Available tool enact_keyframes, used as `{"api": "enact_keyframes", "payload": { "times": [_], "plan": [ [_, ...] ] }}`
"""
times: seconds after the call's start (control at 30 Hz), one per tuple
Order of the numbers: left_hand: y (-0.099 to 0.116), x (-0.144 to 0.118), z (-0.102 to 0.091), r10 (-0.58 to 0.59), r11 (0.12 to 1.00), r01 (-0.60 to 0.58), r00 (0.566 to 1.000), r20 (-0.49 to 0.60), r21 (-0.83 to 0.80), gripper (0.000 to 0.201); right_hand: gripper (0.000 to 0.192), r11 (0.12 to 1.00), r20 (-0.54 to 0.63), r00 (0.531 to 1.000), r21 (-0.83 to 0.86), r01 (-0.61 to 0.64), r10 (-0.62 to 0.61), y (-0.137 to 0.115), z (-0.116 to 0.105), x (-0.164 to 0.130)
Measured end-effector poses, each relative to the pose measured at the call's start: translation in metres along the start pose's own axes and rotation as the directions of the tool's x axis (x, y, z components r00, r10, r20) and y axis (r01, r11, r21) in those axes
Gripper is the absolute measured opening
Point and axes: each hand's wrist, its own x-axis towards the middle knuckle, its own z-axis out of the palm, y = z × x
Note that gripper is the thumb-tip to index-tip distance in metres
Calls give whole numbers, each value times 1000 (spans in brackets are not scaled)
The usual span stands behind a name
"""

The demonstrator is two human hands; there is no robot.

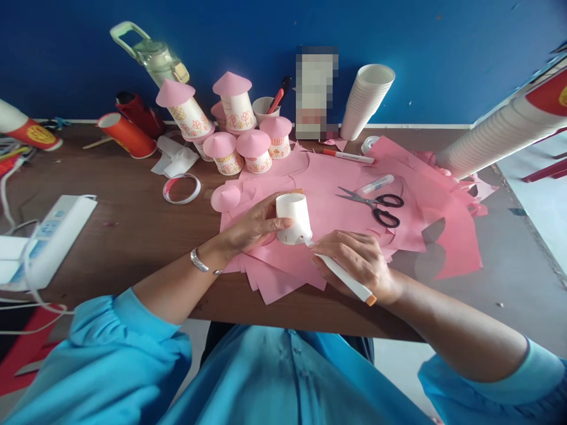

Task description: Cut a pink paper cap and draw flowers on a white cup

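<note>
A small white paper cup (293,213) is gripped by my left hand (259,224), its thumb pressed on the cup's side. In my right hand (354,260) is a white marker with an orange end (345,277), its tip at the cup's lower edge, where a few small marks show. Below both hands lie sheets of pink paper (283,277). Black-handled scissors (376,203) rest with blades spread on the paper, right of the cup. A pink paper cone (226,198) sits just left of it.
Several decorated cups with pink cone roofs, one of them a tall cup tower (234,106), stand at the back. Nearby are a tape roll (196,192), a stack of white cups (367,100), a red marker (349,156), a green bottle (155,59) and a power strip (66,230).
</note>
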Motion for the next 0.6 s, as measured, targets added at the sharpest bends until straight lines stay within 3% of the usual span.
{"api": "enact_keyframes", "payload": {
  "times": [0.27, 0.6],
  "plan": [
    [2, 0, 3, -28, 998, 29, 1000, 10, -57, 58, 20, 1000, 11, 1000, 3, -10, 10, 1, 0, -1],
    [4, -1, 2, -16, 1000, 16, 1000, 12, -9, 57, 17, 1000, 34, 999, -20, -4, 4, 1, 1, -2]
  ]
}}
